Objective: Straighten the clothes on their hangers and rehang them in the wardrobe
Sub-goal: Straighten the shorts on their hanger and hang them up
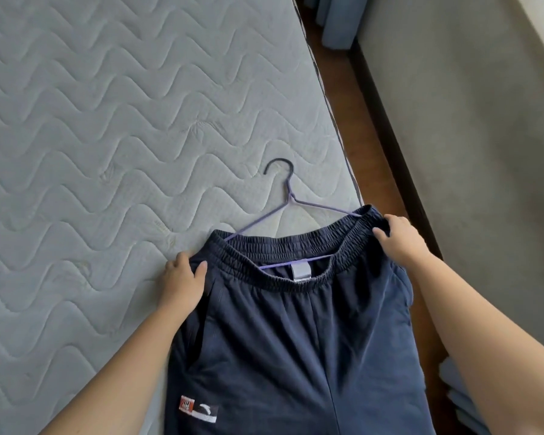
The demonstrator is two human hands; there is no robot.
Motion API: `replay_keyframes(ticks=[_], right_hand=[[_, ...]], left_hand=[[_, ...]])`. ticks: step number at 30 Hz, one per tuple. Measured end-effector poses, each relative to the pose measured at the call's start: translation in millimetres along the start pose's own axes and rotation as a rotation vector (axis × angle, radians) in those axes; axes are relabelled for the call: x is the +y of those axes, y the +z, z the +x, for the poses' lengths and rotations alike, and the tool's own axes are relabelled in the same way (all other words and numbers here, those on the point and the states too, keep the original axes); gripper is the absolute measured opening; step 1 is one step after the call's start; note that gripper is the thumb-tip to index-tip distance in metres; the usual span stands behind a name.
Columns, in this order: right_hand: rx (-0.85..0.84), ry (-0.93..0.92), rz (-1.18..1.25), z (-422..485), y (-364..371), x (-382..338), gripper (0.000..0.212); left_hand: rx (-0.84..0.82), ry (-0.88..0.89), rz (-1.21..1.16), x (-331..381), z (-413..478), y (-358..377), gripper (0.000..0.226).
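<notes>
Grey quilted mattress [91, 136], stitched in wavy lines, fills most of the view. Everything the task concerns lies near its right edge.

By count there is one pair of dark navy trousers [296, 340], one wire hanger [291, 198] and two bare hands. The trousers lie flat on the mattress close to that right edge, with the elastic waistband [264, 251] pointing up the mattress and the legs running off the bottom of the view. One white label [299, 271] shows inside the waistband, and one small red, black and white patch [198, 409] sits low on the left leg.

The waistband gapes open and holds the hanger's lower part. Its purple bar crosses inside the opening just above the label, and both sloping arms slip under the back of the band. The hanger's neck and dark hook lie bare on the mattress, just beyond the trousers.

The left hand [182, 284] clamps the waistband's left corner, thumb on top of the cloth and fingers curled at the side seam. The right hand [399, 237] grips the right corner, fingers folded over the band at the mattress edge.

Off the mattress's right edge runs a strip of brown wooden floor [352, 120]. Beyond that stands a pale wall [468, 120], and a blue curtain [336, 17] hangs at the far end.
</notes>
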State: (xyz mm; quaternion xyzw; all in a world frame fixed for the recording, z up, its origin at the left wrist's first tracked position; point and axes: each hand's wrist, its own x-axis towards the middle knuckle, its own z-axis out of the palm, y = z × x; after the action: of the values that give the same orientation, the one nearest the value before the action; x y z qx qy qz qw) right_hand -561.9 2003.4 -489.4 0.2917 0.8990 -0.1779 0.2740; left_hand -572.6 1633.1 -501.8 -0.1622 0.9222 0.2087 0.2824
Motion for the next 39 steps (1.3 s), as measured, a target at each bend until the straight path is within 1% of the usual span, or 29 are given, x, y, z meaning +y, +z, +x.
replay_keyframes(ticks=[2,5,11,16,19,21,22,25,29,32,35,37,39], right_hand=[[0.019,0.005,-0.003,0,3,2,0.047],[0.073,0.026,-0.003,-11,3,7,0.039],[0.132,-0.003,0.079,-71,-8,35,0.031],[0.086,0.053,0.217,-148,-12,63,0.026],[0.060,0.121,0.335,-203,-13,77,0.024],[0.030,0.159,0.394,-241,-10,87,0.016],[0.016,0.169,0.413,-260,-8,92,0.012],[0.005,0.197,0.453,-313,-4,105,0.013],[-0.035,0.238,0.488,-363,-4,129,0.013],[-0.056,0.224,0.486,-379,-19,146,0.013],[-0.042,0.184,0.413,-381,-43,153,0.015],[-0.023,0.128,0.348,-374,-61,150,0.020],[-0.013,0.064,0.286,-366,-79,140,0.017]], left_hand=[[-0.006,-0.026,-0.073,0,-1,0,0.034],[-0.061,-0.089,-0.204,1,-6,-5,0.026],[-0.066,-0.066,-0.281,-6,-42,-26,0.027],[-0.058,-0.074,-0.318,-9,-104,-47,0.029],[-0.090,-0.086,-0.309,-14,-148,-60,0.025],[-0.099,-0.095,-0.305,-21,-179,-67,0.022],[-0.100,-0.101,-0.303,-25,-194,-71,0.023],[-0.100,-0.111,-0.277,-37,-238,-80,0.033],[-0.178,-0.120,-0.138,-50,-280,-87,0.036],[-0.235,-0.063,-0.029,-46,-299,-92,0.032],[-0.186,-0.020,-0.005,-30,-318,-101,0.036],[-0.099,0.009,-0.061,-21,-332,-105,0.040],[-0.026,-0.002,-0.143,-21,-345,-110,0.042]])
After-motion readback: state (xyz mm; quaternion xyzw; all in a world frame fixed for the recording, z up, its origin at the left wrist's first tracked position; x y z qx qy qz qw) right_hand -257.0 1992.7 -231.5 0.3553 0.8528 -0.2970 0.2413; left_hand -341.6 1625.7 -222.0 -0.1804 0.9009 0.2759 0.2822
